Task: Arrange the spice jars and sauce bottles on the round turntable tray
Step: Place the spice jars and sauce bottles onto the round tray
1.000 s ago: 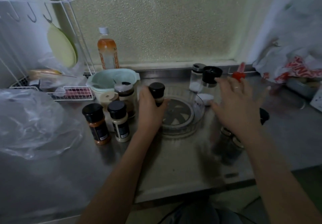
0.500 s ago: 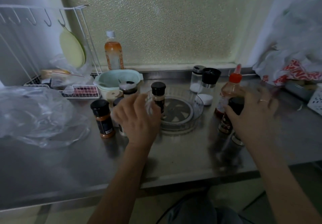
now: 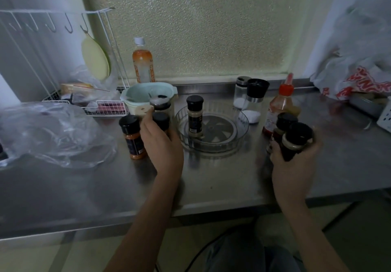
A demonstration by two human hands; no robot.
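Note:
A clear round turntable tray (image 3: 241,132) sits mid-counter with one black-capped spice jar (image 3: 195,116) standing upright in its left side. My left hand (image 3: 161,142) is wrapped around another black-capped jar (image 3: 161,121) just left of the tray. An orange-spice jar (image 3: 132,136) stands beside it. My right hand (image 3: 294,165) grips a dark, black-lidded jar (image 3: 296,140), tilted, right of the tray. A second dark jar (image 3: 283,124) and a red-capped sauce bottle (image 3: 280,104) stand behind it. Two clear shakers (image 3: 255,100) stand at the tray's far right edge.
A pale green tub (image 3: 143,96) and a lidded jar (image 3: 160,104) sit behind my left hand. An orange drink bottle (image 3: 142,62) stands at the window. A wire rack (image 3: 63,64) and crumpled plastic bag (image 3: 48,132) fill the left; plastic bags (image 3: 359,68) the right.
My left hand let go of the jar now standing in the tray and moved left to grip another jar. My right hand closed around a dark jar on the right and lifted it.

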